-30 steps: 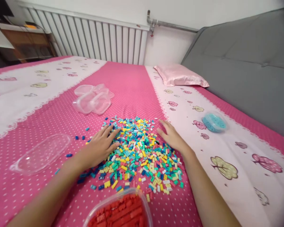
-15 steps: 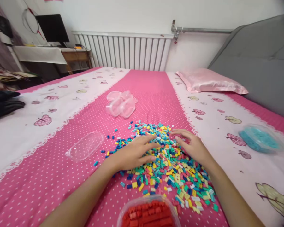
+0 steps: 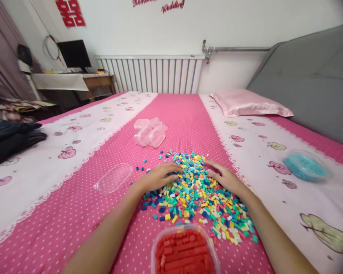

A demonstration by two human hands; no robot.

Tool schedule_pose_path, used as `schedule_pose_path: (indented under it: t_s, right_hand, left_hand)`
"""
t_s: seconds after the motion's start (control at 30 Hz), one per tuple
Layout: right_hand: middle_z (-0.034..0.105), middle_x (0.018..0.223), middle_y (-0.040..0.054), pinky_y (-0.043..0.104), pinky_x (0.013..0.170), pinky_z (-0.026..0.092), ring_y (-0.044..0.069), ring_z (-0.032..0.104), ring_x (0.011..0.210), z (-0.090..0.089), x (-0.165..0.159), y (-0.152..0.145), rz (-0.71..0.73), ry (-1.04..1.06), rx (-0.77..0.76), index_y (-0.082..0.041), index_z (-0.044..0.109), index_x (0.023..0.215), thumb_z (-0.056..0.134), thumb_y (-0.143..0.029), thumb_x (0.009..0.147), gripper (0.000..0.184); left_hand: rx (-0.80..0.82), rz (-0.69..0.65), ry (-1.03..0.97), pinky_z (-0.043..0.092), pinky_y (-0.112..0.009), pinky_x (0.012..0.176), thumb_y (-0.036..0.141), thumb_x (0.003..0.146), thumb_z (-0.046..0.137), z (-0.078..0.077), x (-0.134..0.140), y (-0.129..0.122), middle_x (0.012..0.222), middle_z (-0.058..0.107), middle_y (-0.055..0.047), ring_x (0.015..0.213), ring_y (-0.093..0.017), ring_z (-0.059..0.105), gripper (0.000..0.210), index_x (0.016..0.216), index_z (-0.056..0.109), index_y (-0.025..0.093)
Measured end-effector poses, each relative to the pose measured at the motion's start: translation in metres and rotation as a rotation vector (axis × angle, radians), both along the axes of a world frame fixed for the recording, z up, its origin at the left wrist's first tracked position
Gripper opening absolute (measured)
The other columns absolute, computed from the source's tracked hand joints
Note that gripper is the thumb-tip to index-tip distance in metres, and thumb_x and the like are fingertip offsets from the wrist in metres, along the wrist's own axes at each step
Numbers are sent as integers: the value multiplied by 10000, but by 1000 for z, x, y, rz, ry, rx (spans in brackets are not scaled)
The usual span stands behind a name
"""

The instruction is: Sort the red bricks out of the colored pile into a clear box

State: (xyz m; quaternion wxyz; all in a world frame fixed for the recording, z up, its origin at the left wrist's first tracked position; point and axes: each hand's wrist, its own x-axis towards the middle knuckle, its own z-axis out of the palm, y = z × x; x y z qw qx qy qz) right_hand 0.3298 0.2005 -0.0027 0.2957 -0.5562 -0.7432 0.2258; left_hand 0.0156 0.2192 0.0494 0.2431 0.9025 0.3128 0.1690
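Note:
A wide pile of small toy building bricks (image 3: 194,194) in blue, teal, green, yellow, white and pink lies spread on the pink bedspread. My left hand (image 3: 161,177) rests palm down over the pile's left side, its fingers stretched toward the middle. On the right side, my right hand (image 3: 223,178) touches the edge of the pile, fingers apart and pointing inward. Nothing shows in either hand, though the palms are hidden. Close to me at the bottom stands a clear plastic tub (image 3: 153,249) filled with red bricks (image 3: 183,251), partly stacked in rows.
Left of the pile lies a clear oval lid (image 3: 114,179). Several clear containers (image 3: 151,132) are heaped beyond it. At right sits a tub of blue bricks (image 3: 306,165). Farther off are a pink pillow (image 3: 248,102), dark folded cloth (image 3: 13,140) and a radiator (image 3: 151,74).
The camera view has tilted up, showing more wall and red lettering. Both hands remain over the pile, with the left hand's fingers drawn a little closer together.

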Motion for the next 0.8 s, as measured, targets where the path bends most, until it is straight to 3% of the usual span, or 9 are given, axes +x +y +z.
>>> schedule_pose_path:
  t_s: [0.13, 0.2, 0.27, 0.33, 0.43, 0.5, 0.57, 0.67, 0.8]
  right_hand:
    - [554, 1504, 85, 492, 1169, 394, 284, 497, 1406, 9, -4, -11, 127, 6, -18, -268, 640, 1363, 490, -633, 942, 576]
    - [533, 1521, 95, 497, 1169, 392, 291, 486, 1413, 9, -6, -16, 167, -2, -15, -264, 648, 1355, 499, -634, 939, 577]
    - [510, 1537, 116, 522, 1174, 378, 309, 469, 1424, 9, -8, -19, 185, -12, -3, -248, 640, 1366, 514, -636, 928, 598]
    - [463, 1568, 141, 552, 1184, 348, 323, 432, 1449, 13, -12, -20, 180, -22, 32, -222, 567, 1442, 514, -631, 929, 658]
    - [393, 1610, 152, 587, 1209, 274, 311, 353, 1494, 29, -30, -21, 157, -51, 129, -201, 416, 1549, 409, -569, 996, 665]
    - [396, 1616, 107, 581, 1229, 222, 283, 321, 1511, 40, -54, -21, 177, -88, 186, -250, 438, 1538, 342, -504, 1034, 572]
    - [456, 1586, 17, 547, 1243, 203, 257, 330, 1508, 45, -82, -22, 268, -150, 210, -358, 553, 1446, 413, -478, 1023, 462]
    - [513, 1543, -4, 592, 1229, 201, 305, 368, 1487, 36, -108, -24, 334, -249, 197, -403, 640, 1347, 562, -483, 956, 407]
    - [517, 1535, 77, 670, 1163, 280, 361, 430, 1443, 17, -94, -31, 245, -335, 156, -342, 600, 1409, 477, -456, 996, 446]
  left_hand:
    - [80, 315, -47, 406, -417, 1159, 326, 1024, 373, 13, -25, -3, 1409, 626, -93, 1330, -237, 560, 400, 1312, 617, 195]
    - [111, 480, -43, 421, -502, 1128, 311, 1027, 318, 20, -45, -19, 1382, 635, -146, 1301, -294, 578, 446, 1333, 601, 152]
    - [114, 559, -16, 456, -531, 1081, 343, 1036, 305, 22, -59, -45, 1344, 657, -162, 1246, -316, 615, 471, 1344, 600, 142]
    - [92, 521, 38, 423, -514, 1124, 415, 1037, 375, 18, -63, -72, 1367, 657, -114, 1284, -301, 594, 441, 1334, 628, 210]
    - [47, 320, 225, 236, -620, 1212, 504, 1036, 407, 3, -48, -97, 1589, 441, -61, 1499, -333, 338, 471, 1448, 536, 316]
    - [71, 263, 252, 186, -647, 1216, 521, 1037, 403, -4, -34, -101, 1624, 381, -57, 1526, -327, 280, 488, 1485, 484, 345]
    - [110, 232, 247, 156, -651, 1221, 494, 1045, 403, -5, -27, -101, 1617, 394, -55, 1517, -307, 308, 468, 1486, 477, 357]
    - [165, 307, 212, 120, -662, 1223, 443, 1056, 400, -2, -39, -107, 1584, 450, -43, 1494, -289, 360, 421, 1458, 508, 375]
    - [225, 596, 167, 179, -687, 1188, 394, 1060, 360, -5, -87, -126, 1527, 525, -53, 1449, -306, 428, 392, 1371, 594, 350]
